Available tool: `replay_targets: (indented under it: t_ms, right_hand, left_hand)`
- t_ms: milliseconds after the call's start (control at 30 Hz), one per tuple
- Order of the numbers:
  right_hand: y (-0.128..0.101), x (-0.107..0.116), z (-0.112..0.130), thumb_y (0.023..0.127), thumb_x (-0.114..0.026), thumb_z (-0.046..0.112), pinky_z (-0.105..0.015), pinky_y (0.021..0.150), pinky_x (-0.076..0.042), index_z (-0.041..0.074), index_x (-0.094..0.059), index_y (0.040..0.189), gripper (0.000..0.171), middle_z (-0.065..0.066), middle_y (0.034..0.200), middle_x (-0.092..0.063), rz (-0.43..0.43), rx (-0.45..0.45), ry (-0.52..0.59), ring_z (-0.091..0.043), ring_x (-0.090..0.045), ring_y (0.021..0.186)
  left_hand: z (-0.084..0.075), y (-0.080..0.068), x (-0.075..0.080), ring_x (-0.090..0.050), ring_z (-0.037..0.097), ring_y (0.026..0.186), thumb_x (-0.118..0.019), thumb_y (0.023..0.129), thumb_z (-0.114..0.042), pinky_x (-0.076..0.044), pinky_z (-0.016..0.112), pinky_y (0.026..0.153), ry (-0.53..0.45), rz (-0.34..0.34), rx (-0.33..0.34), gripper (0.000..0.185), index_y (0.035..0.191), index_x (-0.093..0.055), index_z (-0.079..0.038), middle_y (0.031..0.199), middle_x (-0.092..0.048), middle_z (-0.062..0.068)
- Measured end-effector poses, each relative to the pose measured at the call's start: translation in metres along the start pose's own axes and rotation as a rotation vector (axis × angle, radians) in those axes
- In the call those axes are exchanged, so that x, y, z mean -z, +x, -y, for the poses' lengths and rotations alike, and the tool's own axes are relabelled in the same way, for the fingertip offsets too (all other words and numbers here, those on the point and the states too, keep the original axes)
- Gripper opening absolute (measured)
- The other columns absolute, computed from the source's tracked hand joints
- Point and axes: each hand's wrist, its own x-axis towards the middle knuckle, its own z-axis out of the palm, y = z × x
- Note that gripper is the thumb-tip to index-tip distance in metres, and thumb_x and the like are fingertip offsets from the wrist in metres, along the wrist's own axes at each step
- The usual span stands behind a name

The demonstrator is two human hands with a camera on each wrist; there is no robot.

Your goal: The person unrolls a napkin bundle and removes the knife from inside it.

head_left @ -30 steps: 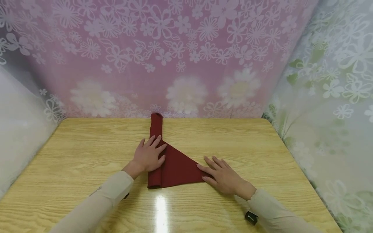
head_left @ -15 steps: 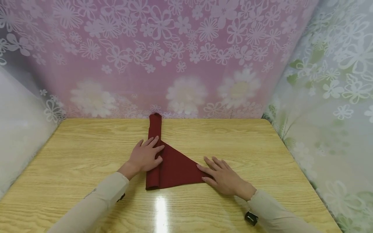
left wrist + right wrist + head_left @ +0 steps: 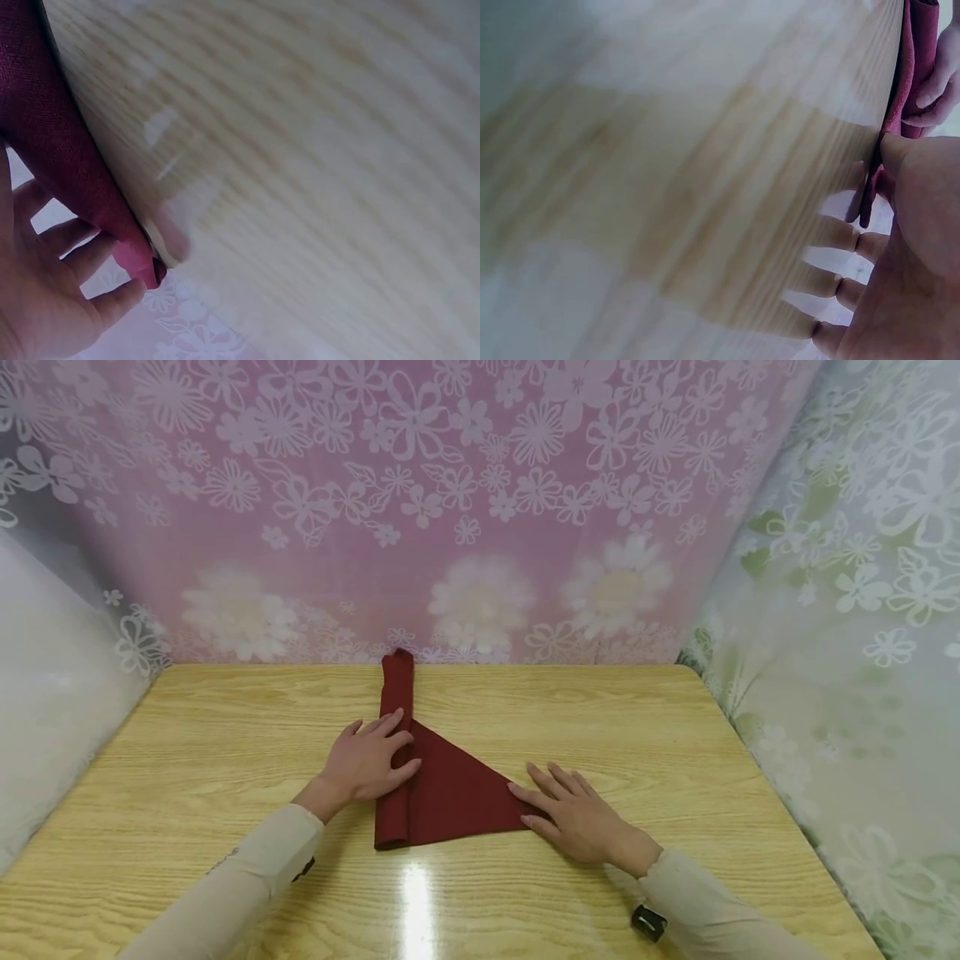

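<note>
Table [image 3: 225, 760], left hand [image 3: 367, 764] slid left, napkin [image 3: 450, 793]

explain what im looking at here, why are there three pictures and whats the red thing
No machine here: a person works with two bare hands and wears three cameras. The wide picture comes from the head, looking down at a wooden table. The two blurry close-ups come from cameras on each wrist, so the table looks tilted. The red thing is a cloth napkin, folded into a triangle with one side rolled into a long tube. The left hand lies on the roll with straight fingers. The right hand rests flat, fingertips touching the triangle's right corner. Neither hand grips anything.
</note>
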Motion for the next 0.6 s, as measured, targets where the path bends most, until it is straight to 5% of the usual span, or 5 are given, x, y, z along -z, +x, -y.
replay_targets:
  t_ms: [167, 600]
  right_hand:
    - [-0.0002, 0.0031, 0.0035, 0.103, -0.035, 0.045, -0.063, 0.108, -0.016, 0.026, -0.033, 0.151, 0.052, -0.012, 0.156, -0.019, 0.024, -0.010, -0.013, -0.040, -0.014, 0.141]
    - [0.0000, -0.0019, 0.0008, 0.102, -0.036, 0.045, -0.061, 0.108, -0.017, 0.028, -0.034, 0.150, 0.051, -0.012, 0.156, -0.021, -0.007, -0.009, -0.001, -0.039, -0.015, 0.141]
  left_hand:
    - [-0.0004, 0.0001, -0.0005, -0.041, 0.031, 0.131, -0.049, 0.089, -0.063, -0.028, 0.058, 0.104, -0.009, -0.012, 0.034, 0.062, 0.128, -0.061, -0.017, 0.151, -0.033, 0.012]
    - [0.0023, -0.0021, 0.0093, -0.032, 0.031, 0.137, -0.059, 0.088, -0.042, -0.026, 0.059, 0.106, 0.026, 0.004, 0.032, 0.045, 0.125, -0.063, -0.016, 0.152, -0.031, 0.013]
